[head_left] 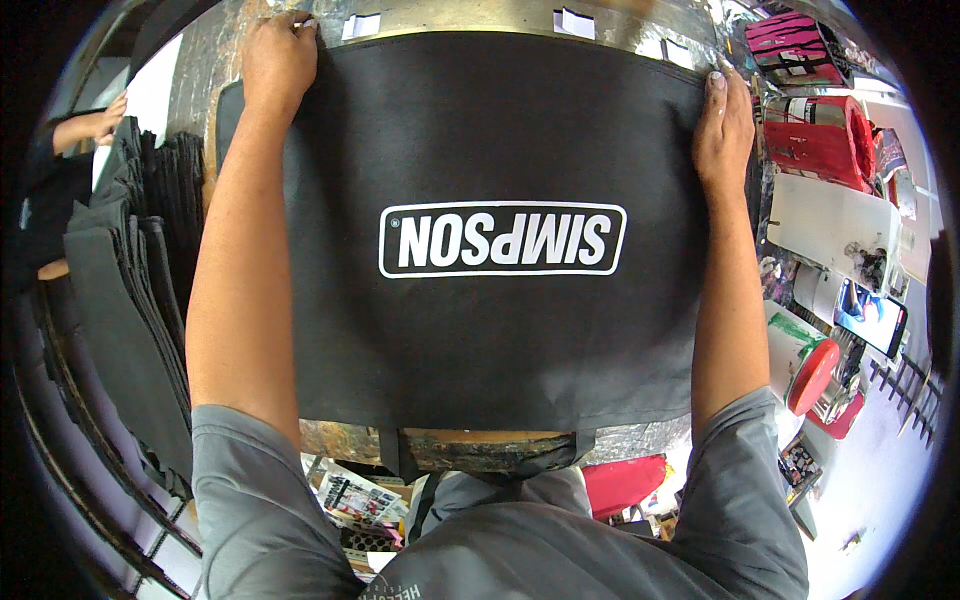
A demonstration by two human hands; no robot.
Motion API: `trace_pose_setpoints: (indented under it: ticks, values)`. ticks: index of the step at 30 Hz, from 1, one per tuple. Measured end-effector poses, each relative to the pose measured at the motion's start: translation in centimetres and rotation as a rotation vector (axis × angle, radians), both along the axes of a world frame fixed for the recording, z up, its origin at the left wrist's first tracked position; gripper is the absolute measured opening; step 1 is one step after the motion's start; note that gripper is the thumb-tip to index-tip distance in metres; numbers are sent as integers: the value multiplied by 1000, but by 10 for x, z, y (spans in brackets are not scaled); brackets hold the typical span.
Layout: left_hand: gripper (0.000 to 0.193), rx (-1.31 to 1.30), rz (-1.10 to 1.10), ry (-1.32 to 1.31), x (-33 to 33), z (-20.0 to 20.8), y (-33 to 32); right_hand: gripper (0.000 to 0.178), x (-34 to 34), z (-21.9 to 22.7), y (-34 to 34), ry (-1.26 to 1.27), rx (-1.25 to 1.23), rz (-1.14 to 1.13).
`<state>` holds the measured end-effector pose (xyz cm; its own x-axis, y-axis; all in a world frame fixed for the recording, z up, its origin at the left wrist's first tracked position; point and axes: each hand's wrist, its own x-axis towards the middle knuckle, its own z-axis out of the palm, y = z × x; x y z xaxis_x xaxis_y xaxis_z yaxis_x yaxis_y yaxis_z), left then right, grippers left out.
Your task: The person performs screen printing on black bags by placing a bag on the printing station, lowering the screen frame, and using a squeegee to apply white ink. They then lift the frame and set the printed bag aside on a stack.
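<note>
A black fabric bag [480, 130] lies flat in front of me, its white framed print upside down to me. Two black strap handles [397, 455] hang from its near edge. At the far left corner, my left hand [278, 65] has its fingers curled and pinched together on the bag's edge; the fingertips are partly hidden. My right hand [728, 125] rests along the far right corner, fingers stretched out and the thumb on the fabric. Both my arms reach forward along the bag's sides.
A stack of black folded bags [135, 280] hangs at the left. A co-worker's hand [108, 120] shows beyond it. On the right stand a red container [815, 135], a white tub with a red lid [815, 375] and a lit phone [870, 318]. White tabs [575, 22] mark the board's far edge.
</note>
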<state>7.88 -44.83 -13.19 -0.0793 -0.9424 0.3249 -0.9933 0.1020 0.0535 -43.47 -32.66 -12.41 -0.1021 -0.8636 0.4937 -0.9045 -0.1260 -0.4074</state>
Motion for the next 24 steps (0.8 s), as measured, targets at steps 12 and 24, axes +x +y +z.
trace_pose_setpoints:
  ticks: [12,24]
  values:
    - [37,85,26,-62,26,-9,-19,57,6,7,-2,-15,2,30]
    - [21,-45,26,375,-42,60,7,57,-5,-10,-5,53,-29,43]
